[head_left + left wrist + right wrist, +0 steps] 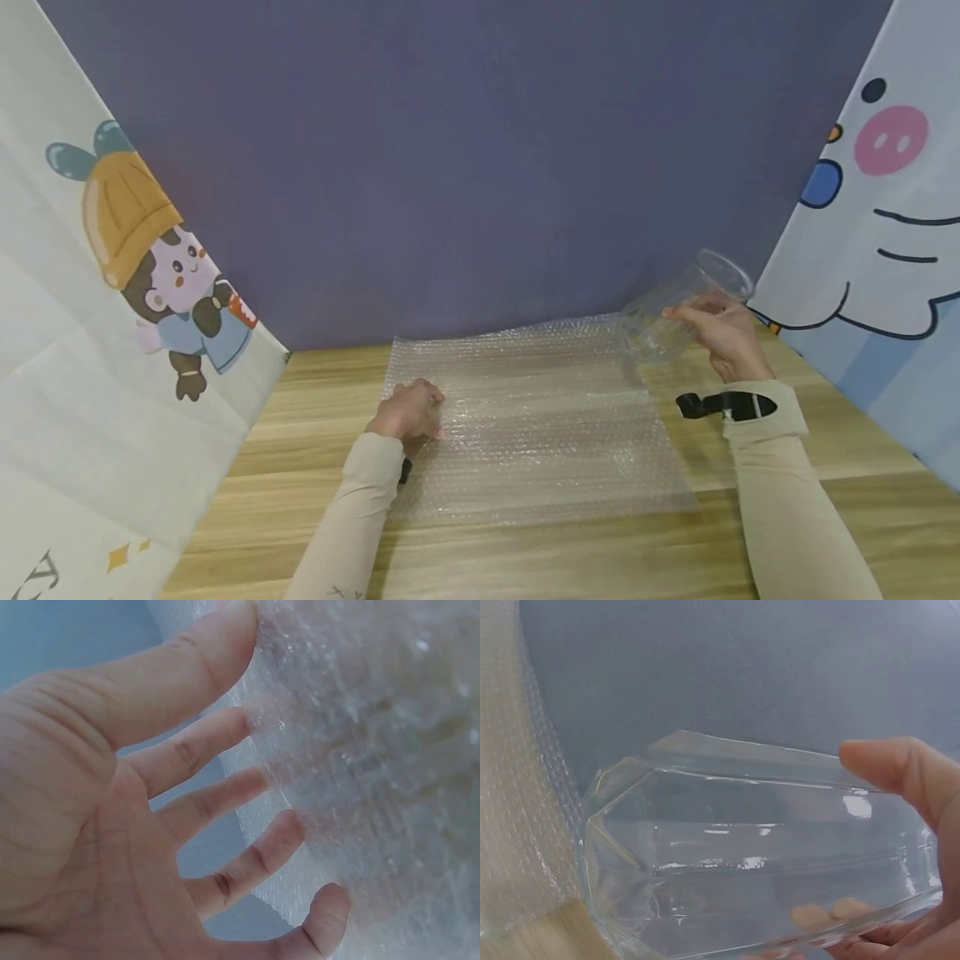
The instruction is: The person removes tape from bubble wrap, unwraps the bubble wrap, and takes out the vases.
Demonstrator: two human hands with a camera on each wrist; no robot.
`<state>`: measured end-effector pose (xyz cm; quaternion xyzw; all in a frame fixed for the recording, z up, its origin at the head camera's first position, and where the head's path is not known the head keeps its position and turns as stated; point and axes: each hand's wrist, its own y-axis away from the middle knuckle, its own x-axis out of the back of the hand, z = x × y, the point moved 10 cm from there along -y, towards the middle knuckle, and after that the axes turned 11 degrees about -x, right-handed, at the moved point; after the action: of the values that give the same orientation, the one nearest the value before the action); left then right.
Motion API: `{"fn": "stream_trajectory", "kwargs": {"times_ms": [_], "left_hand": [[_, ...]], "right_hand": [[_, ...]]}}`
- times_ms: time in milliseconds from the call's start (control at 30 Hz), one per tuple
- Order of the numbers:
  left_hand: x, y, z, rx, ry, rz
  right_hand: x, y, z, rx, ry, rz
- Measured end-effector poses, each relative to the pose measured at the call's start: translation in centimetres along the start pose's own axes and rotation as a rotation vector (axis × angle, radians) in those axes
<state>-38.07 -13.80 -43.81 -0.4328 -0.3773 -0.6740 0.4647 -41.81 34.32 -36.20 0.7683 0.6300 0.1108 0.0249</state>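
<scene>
A sheet of clear bubble wrap (540, 417) lies spread on the wooden table. At its left edge is my left hand (408, 410), with loosely bent fingers. In the left wrist view the fingertips (281, 829) meet the wrap's edge (375, 787), thumb apart from the fingers. My right hand (726, 335) grips a clear glass vase (667, 300) near its rim, tilted with its base down to the left. The right wrist view shows the vase's flat-sided body (735, 847), the thumb (885, 761) along one side and fingers seen through the glass. Its base overlaps the wrap's far right corner.
A dark grey-blue panel (480, 167) rises behind the table (300, 467). White cloths with cartoon prints stand at the left (67, 333) and right (900, 275). A black strap (742, 406) circles the right wrist.
</scene>
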Motion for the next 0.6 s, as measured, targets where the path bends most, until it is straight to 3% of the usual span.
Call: {"fn": "stream_trajectory", "kwargs": {"times_ms": [200,600], "left_hand": [[-0.1,0.1,-0.1,0.006,-0.003,-0.009],[0.2,0.4,0.0,0.023,0.018,0.010]], "right_hand": [[0.5,-0.1,0.4,0.002,-0.046,0.014],[1.4,-0.3,0.4,0.045,0.025,0.145]]}}
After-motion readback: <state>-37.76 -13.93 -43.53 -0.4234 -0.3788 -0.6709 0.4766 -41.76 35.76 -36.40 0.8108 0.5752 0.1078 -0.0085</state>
